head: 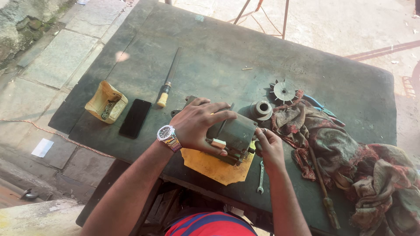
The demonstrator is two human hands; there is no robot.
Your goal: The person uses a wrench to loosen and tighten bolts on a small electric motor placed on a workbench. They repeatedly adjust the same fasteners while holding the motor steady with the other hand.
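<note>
A grey-green metal motor housing (236, 131) lies on a yellow sheet (214, 168) at the near edge of a dark metal table (210, 52). My left hand (197, 122), with a wristwatch on the wrist, grips the housing from above. My right hand (269, 144) is closed against the housing's right end; what its fingers pinch there is too small to tell. A round metal end cap (261, 109) stands just behind the housing. A small spanner (261, 177) lies below my right hand.
A file with a pale handle (169, 78), a black phone (135, 118) and a small yellow box of parts (106, 102) lie at the left. A fan impeller (283, 91), a crumpled patterned cloth (350, 153) and a rusty tool (323, 192) are at the right.
</note>
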